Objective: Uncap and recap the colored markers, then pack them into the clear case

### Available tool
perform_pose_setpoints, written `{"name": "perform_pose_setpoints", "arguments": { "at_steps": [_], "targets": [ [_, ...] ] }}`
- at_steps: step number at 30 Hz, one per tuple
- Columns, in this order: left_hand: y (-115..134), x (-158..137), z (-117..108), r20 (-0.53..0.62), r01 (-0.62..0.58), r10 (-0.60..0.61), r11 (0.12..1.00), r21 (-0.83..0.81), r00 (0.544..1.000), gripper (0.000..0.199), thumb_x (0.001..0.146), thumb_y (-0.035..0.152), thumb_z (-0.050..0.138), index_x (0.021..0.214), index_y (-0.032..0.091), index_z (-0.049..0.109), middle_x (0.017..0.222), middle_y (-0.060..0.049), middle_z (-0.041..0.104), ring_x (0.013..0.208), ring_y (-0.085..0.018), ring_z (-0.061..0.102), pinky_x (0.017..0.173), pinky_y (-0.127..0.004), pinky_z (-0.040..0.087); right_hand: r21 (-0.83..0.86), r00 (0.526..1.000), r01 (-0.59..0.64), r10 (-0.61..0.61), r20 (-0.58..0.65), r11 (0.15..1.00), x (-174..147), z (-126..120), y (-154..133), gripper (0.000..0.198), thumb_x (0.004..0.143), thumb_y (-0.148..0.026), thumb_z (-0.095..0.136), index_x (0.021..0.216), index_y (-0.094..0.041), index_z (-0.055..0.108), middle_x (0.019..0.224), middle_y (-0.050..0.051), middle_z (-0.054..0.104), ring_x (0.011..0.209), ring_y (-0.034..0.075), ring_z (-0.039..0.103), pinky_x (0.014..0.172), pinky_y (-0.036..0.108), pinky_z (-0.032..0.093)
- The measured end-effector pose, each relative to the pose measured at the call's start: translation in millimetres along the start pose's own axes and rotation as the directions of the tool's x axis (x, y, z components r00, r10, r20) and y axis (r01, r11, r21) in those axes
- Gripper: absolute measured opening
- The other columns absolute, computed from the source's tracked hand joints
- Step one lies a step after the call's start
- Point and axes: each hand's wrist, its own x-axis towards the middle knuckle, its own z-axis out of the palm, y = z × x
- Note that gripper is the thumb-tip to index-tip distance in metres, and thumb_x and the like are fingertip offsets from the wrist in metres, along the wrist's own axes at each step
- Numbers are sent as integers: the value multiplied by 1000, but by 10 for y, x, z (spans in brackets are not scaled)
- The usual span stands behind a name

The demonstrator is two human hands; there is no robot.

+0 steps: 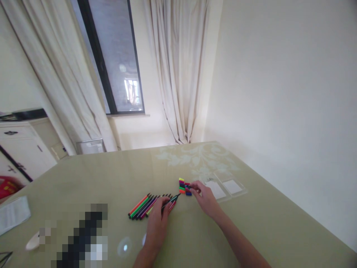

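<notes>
- I see the left hand point(156, 223) pinching one green pen point(171, 201), its tip pointing toward the caps.
- The pen lies across the right end of the row of pens point(145, 207) on the table point(111, 178).
- My right hand point(205, 199) reaches to the pile of caps point(184, 187), just right of the pens, fingers narrowed on a cap; I cannot tell whether it grips.
- Clear plastic cases point(225, 188) sit just right of the caps.
- Folded paper point(12, 214) lies far left of the pens.
</notes>
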Motion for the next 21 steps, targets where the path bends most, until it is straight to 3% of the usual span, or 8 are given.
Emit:
{"name": "perform_pose_setpoints", "arguments": {
  "at_steps": [5,9,21],
  "targets": [
    [11,9,-34,-29,-12,11,999,-48,1000,35,99,47,50,112,21,70,111,-8,75,107,-28,69,97,-44,53,205,998,-21,32,-52,978,-250,64,11,22,97,-41,60,103,-25,73,103,6,78,92,24,72,83,36,56],
    [15,2,-73,27,16,-15,999,-52,1000,36,98,51,55,111,22,72,108,-8,76,102,-27,70,91,-41,56,292,997,1,21,-73,956,-241,62,-37,23,97,-43,61,104,-26,75,107,7,77,99,25,71,88,38,55],
    [23,-3,-134,60,-56,57,998,-27,997,32,98,49,58,111,24,74,110,-8,76,103,-26,70,89,-38,57,361,998,46,-24,-65,932,-276,54,-122,18,96,-40,66,103,-27,76,105,6,76,100,24,70,88,35,54]
  ]
}}
